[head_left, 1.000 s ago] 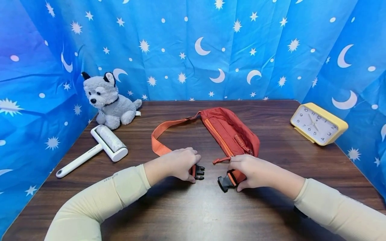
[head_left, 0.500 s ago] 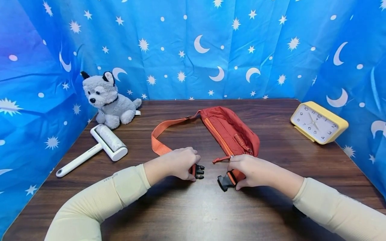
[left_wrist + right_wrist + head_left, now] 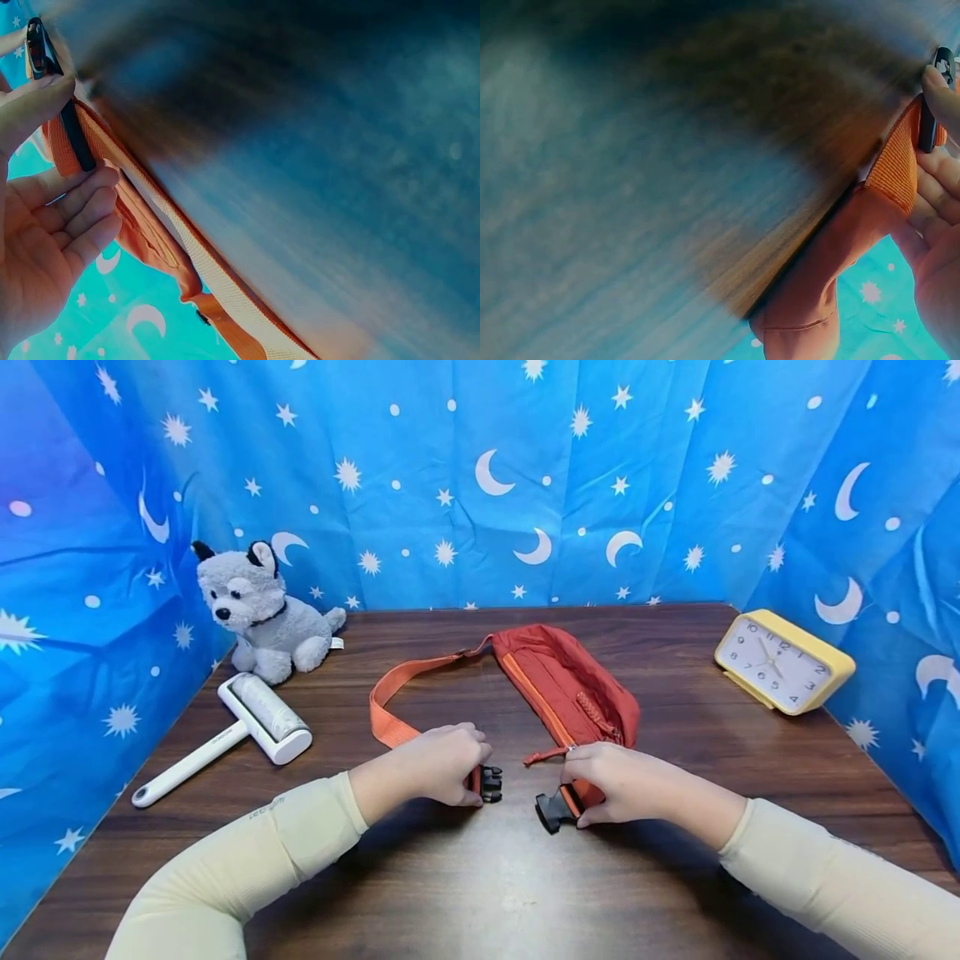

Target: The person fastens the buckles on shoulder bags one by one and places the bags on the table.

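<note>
A red waist bag (image 3: 566,681) lies on the table, its orange strap (image 3: 393,693) looping out to the left. Between thumb and fingers, my left hand (image 3: 438,764) pinches the black pronged half of the side-release buckle (image 3: 491,783) at the strap's end. My right hand (image 3: 622,781) grips the socket half of the buckle (image 3: 553,810) by its short orange webbing, beside the bag's near end. A small gap separates the two halves, which roughly face each other. In the left wrist view the thumb presses on the pronged half (image 3: 75,135); the right wrist view shows the socket half (image 3: 928,124) under the thumb.
A grey plush dog (image 3: 262,610) sits at the table's back left, with a white lint roller (image 3: 247,727) in front of it. At the right edge stands a yellow alarm clock (image 3: 783,662). Blue star-and-moon cloth (image 3: 420,510) closes off the back and sides.
The head view has shifted slightly, moving everything a little to the left in it. Both hands keep their hold on the buckle halves, and the gap between them looks about the same.
</note>
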A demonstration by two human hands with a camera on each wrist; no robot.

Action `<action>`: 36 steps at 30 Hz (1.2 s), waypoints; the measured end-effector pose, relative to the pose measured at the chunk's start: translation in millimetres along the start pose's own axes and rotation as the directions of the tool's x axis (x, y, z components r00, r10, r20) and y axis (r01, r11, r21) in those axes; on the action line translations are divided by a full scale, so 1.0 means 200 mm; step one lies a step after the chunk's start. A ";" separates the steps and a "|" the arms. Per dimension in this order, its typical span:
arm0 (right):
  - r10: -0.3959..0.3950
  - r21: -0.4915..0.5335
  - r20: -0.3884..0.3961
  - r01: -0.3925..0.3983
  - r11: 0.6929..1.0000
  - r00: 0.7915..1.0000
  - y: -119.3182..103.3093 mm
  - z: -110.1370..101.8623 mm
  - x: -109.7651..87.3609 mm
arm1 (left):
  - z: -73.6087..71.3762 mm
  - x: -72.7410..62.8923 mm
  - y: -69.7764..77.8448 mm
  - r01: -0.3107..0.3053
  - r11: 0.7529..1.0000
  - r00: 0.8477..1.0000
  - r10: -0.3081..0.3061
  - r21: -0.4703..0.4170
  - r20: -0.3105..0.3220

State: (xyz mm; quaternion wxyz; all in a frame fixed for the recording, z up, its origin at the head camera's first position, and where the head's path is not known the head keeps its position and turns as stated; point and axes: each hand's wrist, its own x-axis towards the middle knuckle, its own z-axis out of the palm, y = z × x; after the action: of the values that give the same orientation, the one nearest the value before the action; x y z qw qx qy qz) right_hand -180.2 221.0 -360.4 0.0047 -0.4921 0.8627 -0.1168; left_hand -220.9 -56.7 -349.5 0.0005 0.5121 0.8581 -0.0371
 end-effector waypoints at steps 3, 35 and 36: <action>-0.006 -0.004 -0.012 0.006 1.000 1.000 0.00 0.00 0.00 | 0.01 -0.01 0.00 -0.003 1.000 1.000 0.003 0.003 -0.024; -0.058 -0.009 -0.213 0.057 0.998 0.975 0.02 -0.04 0.02 | -0.03 -0.09 -0.02 0.020 1.000 0.985 -0.018 0.013 -0.172; -0.061 -0.014 -0.220 0.060 0.998 0.974 0.02 -0.04 0.02 | -0.03 -0.09 -0.02 0.017 1.000 0.984 -0.015 0.013 -0.179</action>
State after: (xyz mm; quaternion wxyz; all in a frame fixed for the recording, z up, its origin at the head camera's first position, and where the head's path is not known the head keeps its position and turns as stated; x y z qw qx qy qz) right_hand -186.4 221.3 -352.4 -0.0964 -0.5022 0.8429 -0.1674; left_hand -215.9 -73.8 -342.7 -0.0805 0.5064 0.8585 0.0026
